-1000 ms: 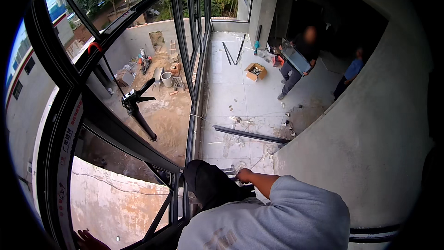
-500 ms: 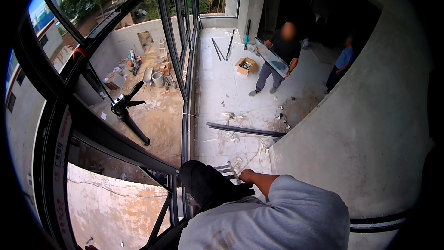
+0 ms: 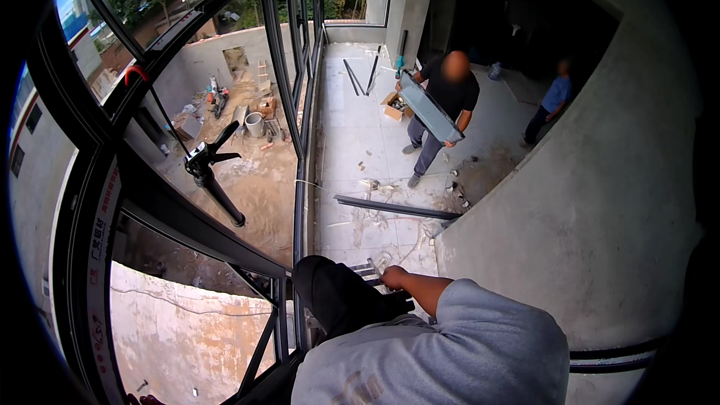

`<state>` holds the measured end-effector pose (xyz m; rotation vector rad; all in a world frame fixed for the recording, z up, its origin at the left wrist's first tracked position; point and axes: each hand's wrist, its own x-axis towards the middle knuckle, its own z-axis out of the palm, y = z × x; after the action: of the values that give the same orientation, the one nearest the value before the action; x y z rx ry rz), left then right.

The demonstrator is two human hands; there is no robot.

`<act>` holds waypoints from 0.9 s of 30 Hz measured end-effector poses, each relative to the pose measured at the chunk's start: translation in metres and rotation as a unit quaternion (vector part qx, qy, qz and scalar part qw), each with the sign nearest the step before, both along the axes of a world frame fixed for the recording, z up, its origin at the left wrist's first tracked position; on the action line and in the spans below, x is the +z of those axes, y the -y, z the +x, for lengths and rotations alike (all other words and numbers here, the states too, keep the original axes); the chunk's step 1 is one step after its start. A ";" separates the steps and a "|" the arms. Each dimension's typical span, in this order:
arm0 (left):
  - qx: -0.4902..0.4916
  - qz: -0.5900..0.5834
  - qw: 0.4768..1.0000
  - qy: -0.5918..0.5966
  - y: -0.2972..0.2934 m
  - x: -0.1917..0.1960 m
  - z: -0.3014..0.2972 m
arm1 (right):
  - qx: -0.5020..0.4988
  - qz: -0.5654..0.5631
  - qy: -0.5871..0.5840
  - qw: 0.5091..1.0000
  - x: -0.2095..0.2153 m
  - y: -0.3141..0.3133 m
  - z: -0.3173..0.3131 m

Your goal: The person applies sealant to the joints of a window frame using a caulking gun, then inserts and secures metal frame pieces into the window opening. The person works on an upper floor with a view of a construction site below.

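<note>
My right hand point(image 3: 394, 277) is closed on the pale metal rail of what looks like a stepladder point(image 3: 367, 270), just beyond my bent knee. Only fingertips of my left hand point(image 3: 146, 399) show at the bottom left edge, curled round the foot of a black window frame point(image 3: 96, 255); the rest is out of the picture. From a red hook point(image 3: 137, 72) on that frame hangs a black caulking gun point(image 3: 214, 180), its nozzle end up and its barrel slanting down, apart from both hands.
Ahead, a person in black point(image 3: 448, 90) carries a glass pane point(image 3: 433, 109) beside a cardboard box point(image 3: 395, 106). Another person in blue point(image 3: 553, 97) stands near the dark doorway. A long dark profile point(image 3: 397, 208) crosses the floor. The concrete wall point(image 3: 570, 240) rises on my right.
The person in black has stepped nearer and tilted the pane more steeply, now partly covering the box. My view has shifted slightly; both my hands keep their places.
</note>
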<state>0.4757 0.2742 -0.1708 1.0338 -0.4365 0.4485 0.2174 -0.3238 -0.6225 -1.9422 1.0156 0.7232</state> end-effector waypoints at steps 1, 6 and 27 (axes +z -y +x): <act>0.009 -0.006 1.000 -0.004 -0.002 -0.001 0.000 | 0.014 -0.012 0.004 1.000 0.000 -0.002 -0.003; 0.043 -0.033 0.999 -0.006 0.013 0.007 -0.002 | 0.024 -0.072 -0.002 0.997 -0.003 -0.010 -0.017; 0.084 -0.056 0.995 -0.011 0.029 0.010 0.001 | 0.011 -0.030 -0.004 0.999 -0.008 -0.001 -0.006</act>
<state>0.4770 0.2448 -0.1610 0.9696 -0.3018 0.6052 0.2117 -0.3230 -0.6306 -2.0067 1.0325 0.7218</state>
